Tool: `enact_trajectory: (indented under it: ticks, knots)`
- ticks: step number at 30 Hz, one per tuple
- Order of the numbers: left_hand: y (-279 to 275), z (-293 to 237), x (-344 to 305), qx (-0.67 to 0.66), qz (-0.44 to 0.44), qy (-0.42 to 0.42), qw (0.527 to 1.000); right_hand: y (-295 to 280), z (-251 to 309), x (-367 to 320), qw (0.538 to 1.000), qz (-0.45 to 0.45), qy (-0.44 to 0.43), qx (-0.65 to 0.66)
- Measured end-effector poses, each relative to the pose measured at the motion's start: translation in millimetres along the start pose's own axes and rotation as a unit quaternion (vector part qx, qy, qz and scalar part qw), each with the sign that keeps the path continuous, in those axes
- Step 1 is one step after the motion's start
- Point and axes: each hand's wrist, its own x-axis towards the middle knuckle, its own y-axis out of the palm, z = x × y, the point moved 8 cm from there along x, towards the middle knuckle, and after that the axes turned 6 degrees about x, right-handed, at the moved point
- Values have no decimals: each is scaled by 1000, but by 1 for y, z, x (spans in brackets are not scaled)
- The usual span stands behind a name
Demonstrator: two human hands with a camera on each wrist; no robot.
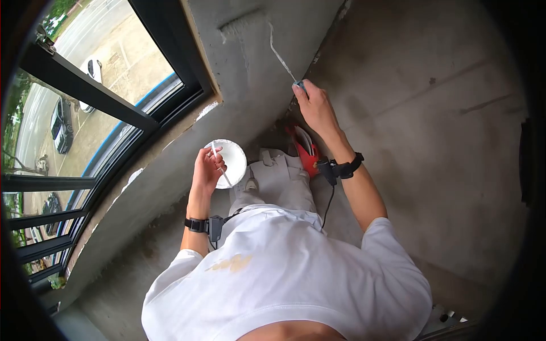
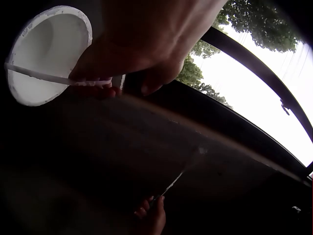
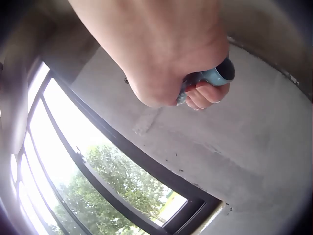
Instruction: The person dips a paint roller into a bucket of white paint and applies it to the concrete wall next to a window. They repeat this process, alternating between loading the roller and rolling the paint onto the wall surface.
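In the head view, the right hand (image 1: pixel 315 111) of the person is curled firmly round the handle (image 1: pixel 300 85) of a paint roller (image 1: pixel 242 23), and the roller's head is up at the grey wall (image 1: pixel 227 68), beside the corner of the window frame (image 1: pixel 190 94); it seems to touch the wall. The right wrist view does not show the bucket, but it shows better the blue handle end, which comes out of the closed fingers (image 3: pixel 201 94). The left hand (image 1: pixel 206 170) has its fingers bent round the thin white strap (image 1: pixel 226 177) of a white bucket (image 1: pixel 243 156), which hangs near the person's legs, below the window. From the left wrist view one sees the strap crossing the bucket's mouth to the fingers, and, further away, the other hand with the roller, dark and small. Only the head view shows the parked cars (image 1: pixel 61 126) outside and a red thing (image 1: pixel 307 150) near the feet; both wrist views show trees (image 3: pixel 117 181) instead.
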Motion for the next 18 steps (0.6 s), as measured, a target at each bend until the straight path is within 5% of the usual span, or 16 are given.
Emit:
enact_trajectory:
  ticks: [18]
  knots:
    - [21,-4,-13,-24,52,-2,998,35,-128,-55,970,88,119,-194]
